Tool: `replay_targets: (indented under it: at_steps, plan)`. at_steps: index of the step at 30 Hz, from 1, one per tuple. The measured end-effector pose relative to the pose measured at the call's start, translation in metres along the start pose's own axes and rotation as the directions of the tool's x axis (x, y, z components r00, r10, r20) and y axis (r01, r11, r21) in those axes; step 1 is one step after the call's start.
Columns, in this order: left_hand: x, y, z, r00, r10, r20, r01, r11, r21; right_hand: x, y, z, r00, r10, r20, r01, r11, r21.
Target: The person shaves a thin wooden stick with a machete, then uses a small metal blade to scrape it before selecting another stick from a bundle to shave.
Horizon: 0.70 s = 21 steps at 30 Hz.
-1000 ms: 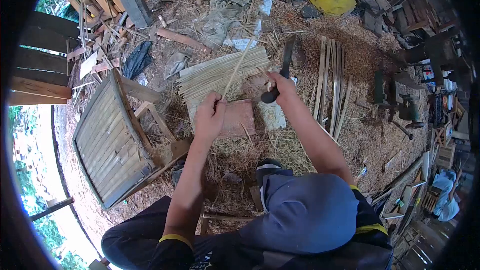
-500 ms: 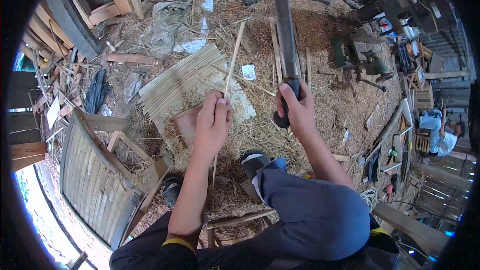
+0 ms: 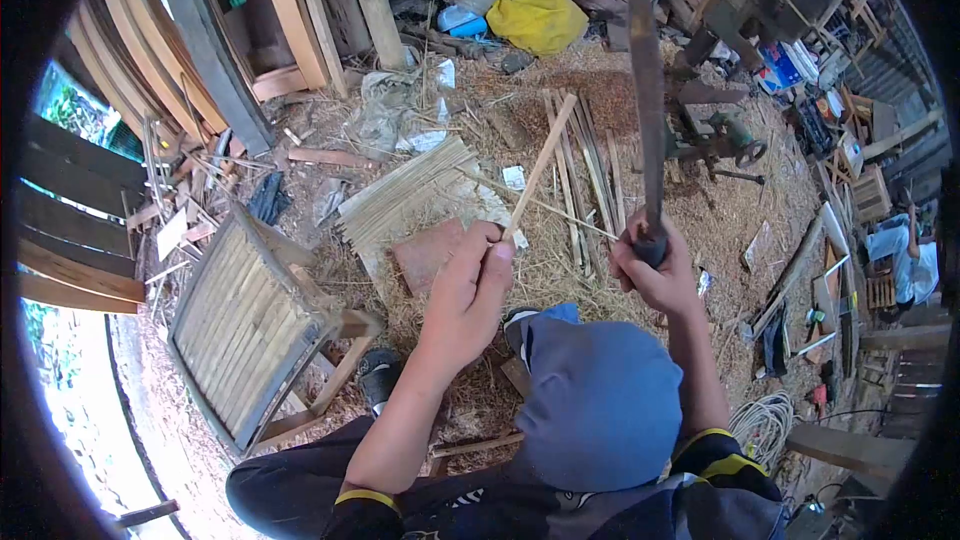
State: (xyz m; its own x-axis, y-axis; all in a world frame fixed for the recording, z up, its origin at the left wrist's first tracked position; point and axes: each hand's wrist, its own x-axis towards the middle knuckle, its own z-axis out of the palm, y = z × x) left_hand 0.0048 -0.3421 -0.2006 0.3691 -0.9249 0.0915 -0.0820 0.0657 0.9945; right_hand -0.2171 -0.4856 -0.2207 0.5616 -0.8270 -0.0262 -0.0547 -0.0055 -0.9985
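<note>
Pinched in the fingers of my left hand [image 3: 470, 285] is a thin pale strip of wood or bamboo [image 3: 543, 165], slanting up and to the right. My right hand [image 3: 655, 265] is wrapped round the dark handle of a machete [image 3: 648, 110], its long blade pointing up and away from me. The blade and the strip are apart. Beyond my left hand, a mat of similar pale strips [image 3: 405, 195] lies on the ground beside a reddish flat block [image 3: 425, 255]. Several longer strips [image 3: 583, 170] lie between the two hands, farther off.
A slatted wooden chair [image 3: 245, 325] rests at the left. A yellow sack [image 3: 537, 22] and blue container [image 3: 462, 22] are at the back. A green vise-like machine [image 3: 720, 130] stands at right, coiled rope [image 3: 765, 425] lower down. Another person [image 3: 905, 255] sits at far right.
The view has shifted, so the surroundings sit farther right and lower. The strip in my left hand now tilts more to the right, and the machete has turned edge-on.
</note>
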Motion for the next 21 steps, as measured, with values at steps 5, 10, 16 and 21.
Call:
replay_targets:
  at_steps: [5, 10, 16, 21]
  plan:
    - [-0.017, 0.034, 0.012, 0.988, -0.128, 0.086, 0.12, 0.988, 0.093, -0.027, -0.047, -0.025, 0.951, -0.301, 0.071, 0.287, 0.772, -0.567]
    - [-0.03, 0.06, 0.034, 0.964, -0.266, 0.017, 0.266, 0.958, -0.104, -0.036, -0.048, -0.036, 0.896, -0.342, 0.284, 0.441, 0.606, -0.662]
    - [-0.046, 0.054, 0.026, 0.991, 0.001, 0.133, -0.036, 0.965, 0.26, -0.034, -0.053, -0.029, 0.835, -0.35, 0.425, 0.55, 0.506, -0.664]
    - [-0.045, 0.065, 0.03, 0.985, -0.079, 0.152, 0.044, 0.974, 0.221, -0.027, -0.051, -0.028, 0.771, -0.437, 0.464, 0.634, 0.45, -0.629]
